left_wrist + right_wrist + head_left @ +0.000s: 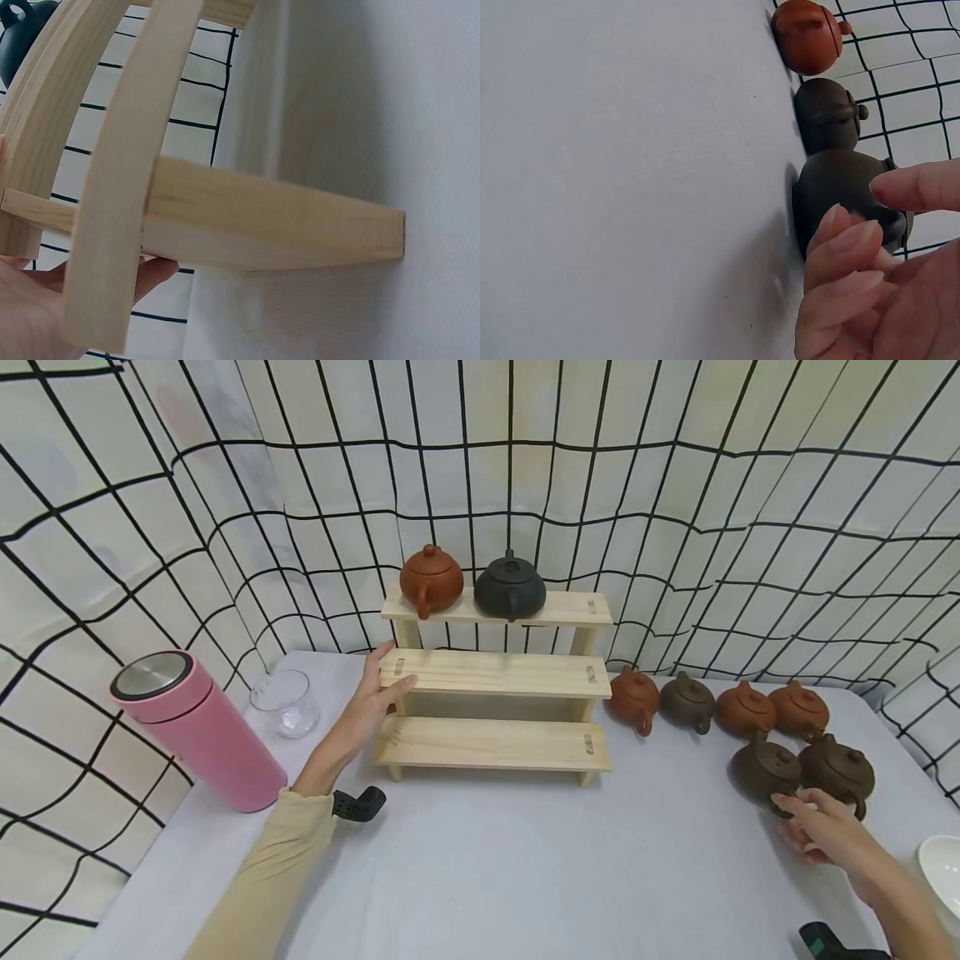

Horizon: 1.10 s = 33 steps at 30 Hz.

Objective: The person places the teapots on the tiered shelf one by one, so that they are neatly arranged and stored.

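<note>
My left hand (372,693) grips the left end of a three-tier wooden shelf (495,743), thumb over the middle board and fingers behind it. An orange-brown teapot (442,578) and a black teapot (510,589) sit side by side on the top board. On the right, my right hand (828,831) is at the handle of a dark brown teapot (759,767), its thumb and curled fingers about the handle. That teapot (840,184) is partly covered by the fingers in the right wrist view. Another dark brown teapot (840,768) stands right beside it.
Behind these, an orange-brown teapot (633,696), a dark brown one (686,700) and two more reddish ones line the back edge. A pink flask (202,735) and a glass cup (288,706) stand left; a white bowl (941,868) is at the right edge. Black wire mesh surrounds the table.
</note>
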### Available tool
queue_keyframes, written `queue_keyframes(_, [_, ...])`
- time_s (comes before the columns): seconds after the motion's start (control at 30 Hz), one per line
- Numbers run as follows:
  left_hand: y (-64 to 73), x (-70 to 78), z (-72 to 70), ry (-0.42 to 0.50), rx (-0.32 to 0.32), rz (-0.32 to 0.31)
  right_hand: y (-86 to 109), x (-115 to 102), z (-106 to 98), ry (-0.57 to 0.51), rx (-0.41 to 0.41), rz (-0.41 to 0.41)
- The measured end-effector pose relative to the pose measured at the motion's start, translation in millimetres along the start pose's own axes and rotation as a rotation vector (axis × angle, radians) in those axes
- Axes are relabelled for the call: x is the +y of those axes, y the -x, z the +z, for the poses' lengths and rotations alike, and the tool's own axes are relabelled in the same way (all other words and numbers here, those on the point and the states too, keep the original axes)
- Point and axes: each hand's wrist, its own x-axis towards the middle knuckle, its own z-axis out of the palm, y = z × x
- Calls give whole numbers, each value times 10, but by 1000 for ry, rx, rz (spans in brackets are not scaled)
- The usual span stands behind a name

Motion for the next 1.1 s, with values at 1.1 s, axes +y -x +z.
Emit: queue_keyframes(1.1, [0,11,-8,-25,1,-4,16,163,108,-478,-93,-129])
